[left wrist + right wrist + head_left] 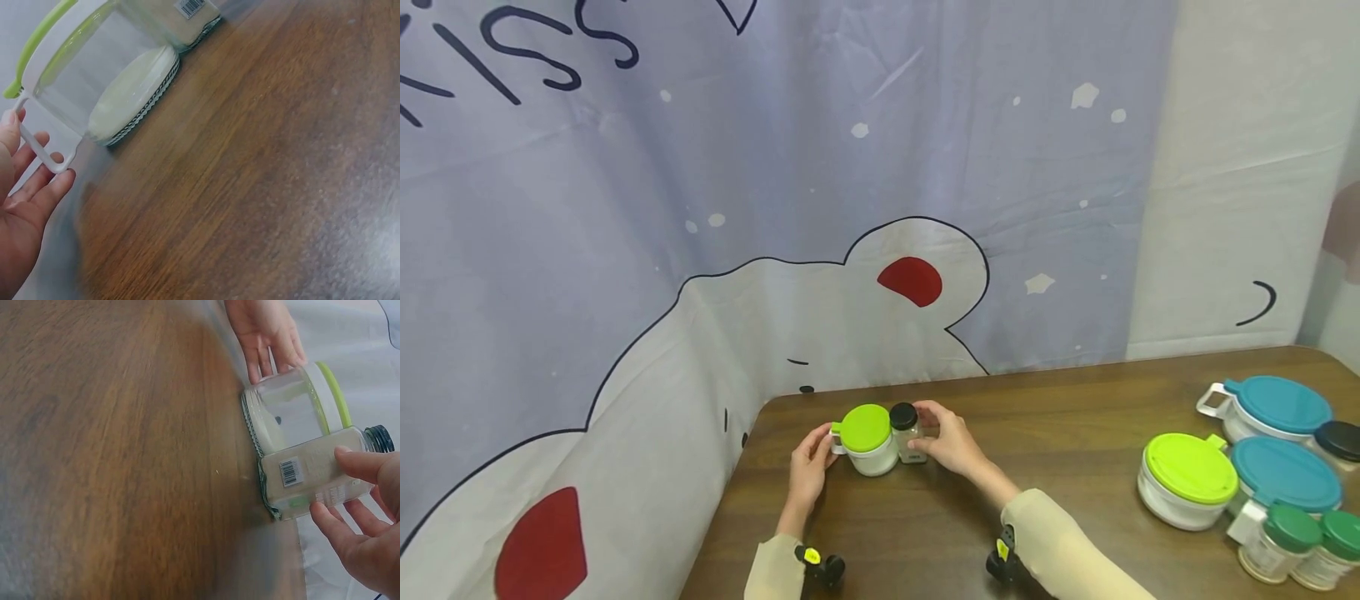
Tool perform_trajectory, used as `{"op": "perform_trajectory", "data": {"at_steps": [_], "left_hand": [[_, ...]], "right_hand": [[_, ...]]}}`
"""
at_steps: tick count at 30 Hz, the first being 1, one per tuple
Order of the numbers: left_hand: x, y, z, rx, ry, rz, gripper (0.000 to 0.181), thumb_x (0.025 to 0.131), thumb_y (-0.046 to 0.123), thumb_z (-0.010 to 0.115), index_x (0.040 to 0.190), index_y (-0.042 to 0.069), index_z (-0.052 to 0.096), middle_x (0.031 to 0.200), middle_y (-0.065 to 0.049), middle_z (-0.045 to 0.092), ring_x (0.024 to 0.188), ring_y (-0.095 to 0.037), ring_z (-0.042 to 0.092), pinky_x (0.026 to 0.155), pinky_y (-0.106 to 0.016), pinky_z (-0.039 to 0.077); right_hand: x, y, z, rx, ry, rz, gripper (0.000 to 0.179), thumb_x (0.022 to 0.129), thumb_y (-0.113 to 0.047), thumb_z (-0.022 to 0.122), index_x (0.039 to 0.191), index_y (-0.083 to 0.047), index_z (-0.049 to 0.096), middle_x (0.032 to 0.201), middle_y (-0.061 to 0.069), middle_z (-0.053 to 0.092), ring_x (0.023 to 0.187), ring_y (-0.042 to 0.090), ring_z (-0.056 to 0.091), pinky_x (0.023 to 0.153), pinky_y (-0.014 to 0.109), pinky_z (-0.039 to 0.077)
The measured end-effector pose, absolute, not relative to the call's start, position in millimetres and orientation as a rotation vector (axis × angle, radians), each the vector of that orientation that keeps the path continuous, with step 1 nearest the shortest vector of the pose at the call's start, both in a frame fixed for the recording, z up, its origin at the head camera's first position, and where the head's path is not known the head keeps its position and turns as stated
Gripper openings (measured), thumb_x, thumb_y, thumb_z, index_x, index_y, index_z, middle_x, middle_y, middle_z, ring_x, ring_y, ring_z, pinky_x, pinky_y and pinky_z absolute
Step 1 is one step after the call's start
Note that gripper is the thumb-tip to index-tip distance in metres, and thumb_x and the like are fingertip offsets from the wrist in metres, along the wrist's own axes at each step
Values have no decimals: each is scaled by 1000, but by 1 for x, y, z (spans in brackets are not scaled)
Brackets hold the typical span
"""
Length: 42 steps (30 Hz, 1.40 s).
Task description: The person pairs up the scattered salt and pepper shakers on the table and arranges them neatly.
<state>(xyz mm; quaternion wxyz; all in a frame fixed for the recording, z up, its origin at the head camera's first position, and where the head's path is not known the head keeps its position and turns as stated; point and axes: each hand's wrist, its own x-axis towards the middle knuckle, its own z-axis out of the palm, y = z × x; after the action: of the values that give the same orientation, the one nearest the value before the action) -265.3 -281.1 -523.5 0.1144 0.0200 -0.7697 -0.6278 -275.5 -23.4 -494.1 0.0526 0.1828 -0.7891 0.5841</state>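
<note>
A clear jar with a lime-green lid and white handle point(869, 450) stands upright on the wooden table. My left hand point(808, 467) is at its handle point(45, 150), thumb on the upper part and fingertips against the outer side. Touching the jar's right side is a square clear bottle with a black cap point(907, 433); pale contents and a barcode label show in the right wrist view. My right hand point(951, 442) holds this bottle between thumb and fingers from the right. Both containers rest on the tabletop.
At the table's right stand another lime-lidded jar point(1191, 479), two blue-lidded jars with white handles point(1285, 404), a black-capped jar point(1337, 442) and two green-capped small jars point(1277, 542). A printed curtain point(1045, 183) hangs behind the table's back edge point(1075, 371).
</note>
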Motion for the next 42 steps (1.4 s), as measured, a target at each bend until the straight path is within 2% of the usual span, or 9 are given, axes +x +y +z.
{"op": "perform_trajectory", "data": {"at_steps": [4, 14, 17, 20, 23, 26, 31, 36, 42], "left_hand": [[-264, -280, -524, 52, -2317, -1708, 34, 101, 15, 48, 130, -1, 55, 131, -21, 58, 118, -28, 57, 96, -32, 52], [-257, -270, -520, 89, -2291, -1560, 34, 99, 14, 51, 132, 2, 55, 135, -16, 57, 125, -31, 53, 106, -46, 41], [-256, -266, -519, 113, -2229, -1582, 33, 99, 11, 51, 131, 1, 55, 134, -17, 58, 126, -30, 52, 107, -41, 41], [-254, -264, -519, 138, -2156, -1602, 33, 98, 9, 52, 130, 1, 56, 132, -18, 59, 125, -30, 52, 105, -25, 43], [-252, -261, -518, 173, -2104, -1617, 33, 98, 8, 53, 130, 1, 56, 131, -17, 59, 125, -29, 52, 95, -8, 40], [-246, -255, -512, 201, -2050, -1635, 33, 97, 7, 53, 129, -1, 56, 132, -18, 59, 125, -30, 52, 88, 0, 37], [-226, -239, -491, 194, -1981, -1606, 31, 96, 0, 53, 125, -7, 58, 129, -22, 60, 120, -31, 55, 88, -1, 40], [-212, -229, -483, 140, -1936, -1592, 30, 96, -1, 52, 124, -9, 57, 128, -24, 59, 117, -16, 57, 91, -2, 40], [-213, -224, -492, 75, -1840, -1592, 30, 95, -1, 53, 124, -8, 58, 126, -24, 60, 110, -2, 58, 91, -4, 43]], "right_hand": [[-275, -23, -495, 572, -2403, 1758, 54, 73, 0, 79, 122, 0, 58, 113, 19, 67, 103, 36, 63, 91, 52, 50], [-272, -23, -492, 571, -2408, 1726, 57, 73, 0, 80, 125, 0, 57, 115, 20, 67, 106, 38, 62, 94, 55, 47], [-270, -22, -490, 568, -2402, 1738, 57, 73, 1, 79, 126, 0, 56, 116, 20, 67, 107, 39, 62, 95, 56, 46], [-268, -21, -489, 563, -2404, 1724, 57, 74, 1, 78, 126, 0, 56, 119, 19, 66, 110, 39, 61, 97, 55, 46], [-265, -19, -490, 546, -2402, 1717, 57, 74, 0, 79, 126, 0, 57, 123, 19, 64, 113, 38, 60, 99, 53, 45], [-261, -17, -491, 519, -2391, 1709, 57, 72, 0, 80, 125, 1, 57, 125, 20, 63, 115, 39, 59, 99, 52, 46], [-255, -12, -491, 506, -2391, 1694, 58, 72, -1, 81, 125, 1, 57, 127, 20, 62, 116, 40, 58, 98, 52, 46], [-250, -7, -489, 493, -2399, 1637, 60, 69, -5, 84, 124, -1, 59, 124, 17, 64, 115, 37, 59, 97, 50, 48], [-244, 0, -484, 476, -2384, 1600, 58, 69, -4, 84, 122, -3, 61, 123, 14, 65, 114, 35, 60, 95, 47, 49]]}}
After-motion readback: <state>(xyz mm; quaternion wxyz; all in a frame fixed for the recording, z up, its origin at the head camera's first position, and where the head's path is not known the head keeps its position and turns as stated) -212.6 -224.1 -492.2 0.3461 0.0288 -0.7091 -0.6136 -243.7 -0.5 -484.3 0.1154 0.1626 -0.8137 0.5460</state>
